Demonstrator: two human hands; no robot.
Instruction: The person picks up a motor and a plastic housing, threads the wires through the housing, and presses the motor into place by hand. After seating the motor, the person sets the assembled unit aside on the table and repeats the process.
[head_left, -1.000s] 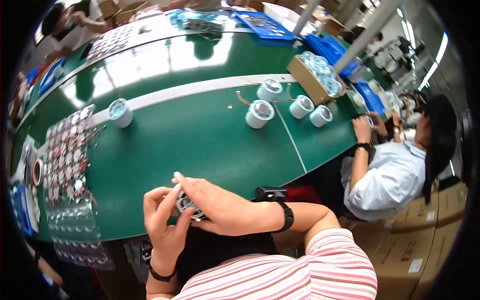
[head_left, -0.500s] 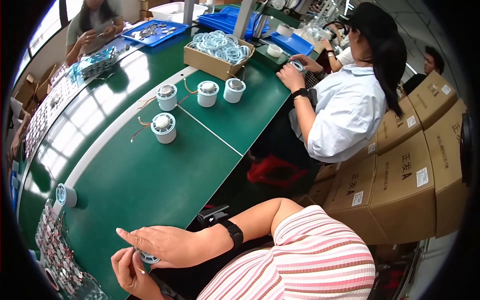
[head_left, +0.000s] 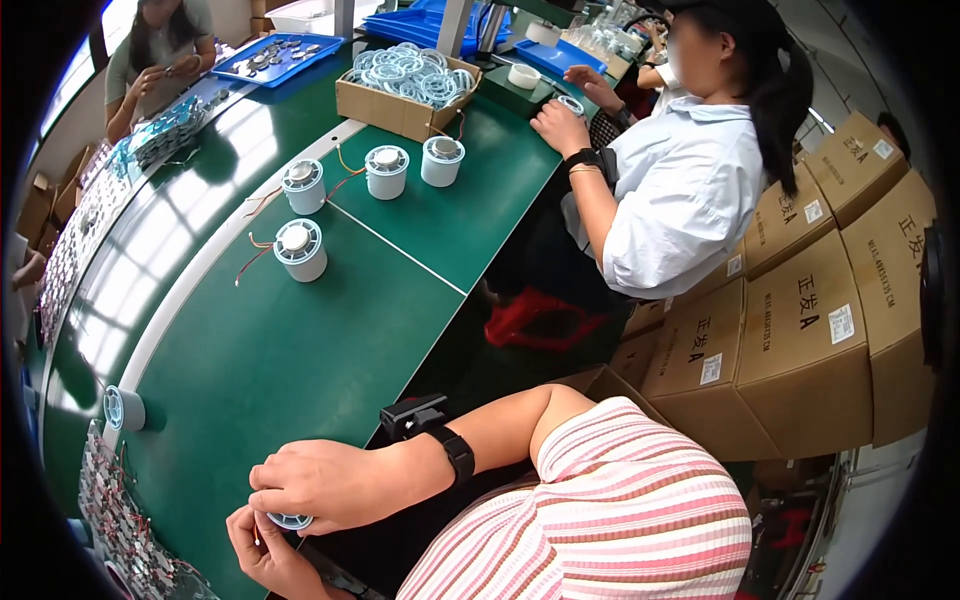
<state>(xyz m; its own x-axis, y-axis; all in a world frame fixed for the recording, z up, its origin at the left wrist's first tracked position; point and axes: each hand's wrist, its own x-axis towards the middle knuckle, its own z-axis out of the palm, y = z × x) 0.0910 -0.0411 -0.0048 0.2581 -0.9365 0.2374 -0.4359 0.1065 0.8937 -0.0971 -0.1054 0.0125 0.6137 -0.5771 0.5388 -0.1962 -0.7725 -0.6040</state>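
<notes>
At the near table edge, my right hand (head_left: 325,484) lies over a light-blue round fan housing (head_left: 291,521) with a spoked rim, fingers curled down onto it. My left hand (head_left: 272,558) grips the same housing from below and the left, thumb and fingers closed around its side. A small white tip, like a wire end, shows by the left fingers. Most of the housing is hidden by both hands. Further off stand several white cylindrical fan units with thin wires, the nearest fan unit (head_left: 300,250) upright. Another white cylinder (head_left: 124,408) lies on its side at left.
A clear bag of small wired parts (head_left: 125,510) lies at the near left. A cardboard box of light-blue rings (head_left: 395,110) stands at the back. To the right a co-worker (head_left: 670,200) handles a ring, before stacked cartons (head_left: 800,330). A pale strip (head_left: 200,260) crosses the green table.
My right hand's fingers, stretched out before, have curled down over the housing. My left hand stays beneath it. The view has shifted slightly. The co-worker's far hand has lifted off the ring.
</notes>
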